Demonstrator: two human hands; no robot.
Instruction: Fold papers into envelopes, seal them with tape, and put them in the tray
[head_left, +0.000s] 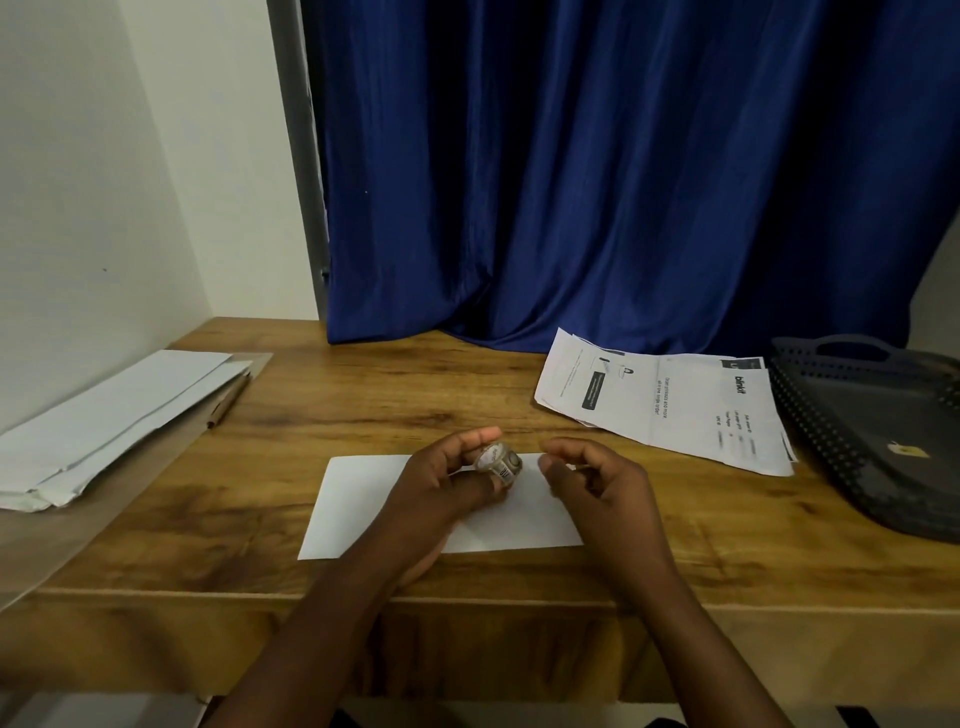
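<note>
A small tape roll (497, 461) is gripped in the left hand (451, 486), the thumb curled over its top and the fingers wrapped beneath it, so the roll is held just above a white folded paper (363, 506) lying flat on the wooden table (363, 395). The right hand (597, 483) is held just to the right of the roll, its fingers loosely curled with the thumb and forefinger brought close together near the roll; whether a tape end is pinched between them cannot be told. The paper is spread under both hands and reaches out to the left of the left hand. Beyond and to the right of the right hand a stack of printed sheets (670, 405) is laid, and farther right again a dark perforated tray (810, 415) is set at the table's edge. Well to the left of the left hand a pile of white envelopes (119, 415) is placed, with a pencil (228, 400) lying just beside it. A blue curtain (597, 171) is hung behind the table
</note>
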